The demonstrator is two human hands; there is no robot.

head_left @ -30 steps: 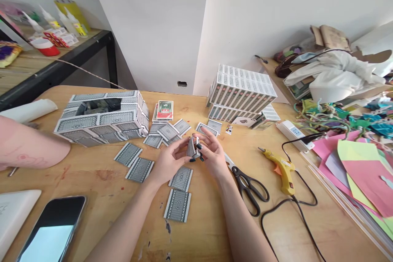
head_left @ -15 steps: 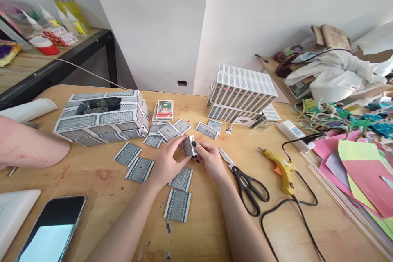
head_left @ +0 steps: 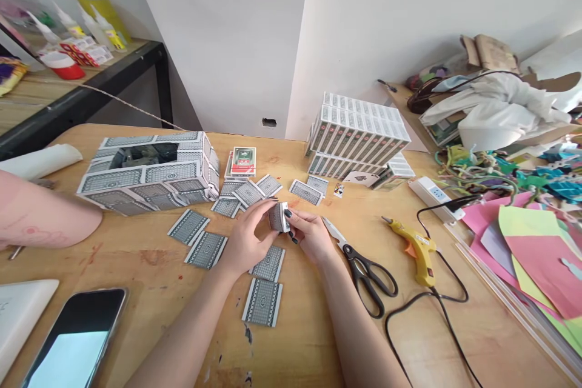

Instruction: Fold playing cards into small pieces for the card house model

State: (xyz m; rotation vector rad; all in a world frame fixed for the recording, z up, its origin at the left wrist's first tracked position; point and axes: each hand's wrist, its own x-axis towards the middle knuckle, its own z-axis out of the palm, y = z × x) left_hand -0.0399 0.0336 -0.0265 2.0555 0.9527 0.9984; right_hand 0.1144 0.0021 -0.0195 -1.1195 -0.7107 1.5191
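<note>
A playing card (head_left: 276, 218) with a grey patterned back is held upright between my hands, its white right edge bent over. My left hand (head_left: 249, 235) is closed on the card's left side, thumb below and fingers above. My right hand (head_left: 313, 236) pinches the white edge with dark-nailed fingers. Beneath my left wrist lies a bent-edged card (head_left: 268, 263), with another card (head_left: 262, 303) nearer me. More cards (head_left: 207, 250) lie to the left. Beyond them stands a box (head_left: 150, 173) covered in such cards, with an opening in its top.
Black-handled scissors (head_left: 364, 273) lie by my right forearm, then a yellow glue gun (head_left: 421, 251) with its cable. Stacked card packs (head_left: 361, 133) stand at the back, near a power strip (head_left: 436, 197). A phone (head_left: 75, 339) lies front left; coloured paper (head_left: 541, 260) sits at right.
The fingers of both hands have shifted slightly on the card, and its white edge looks more curved. The view has moved a little; the other things stay put.
</note>
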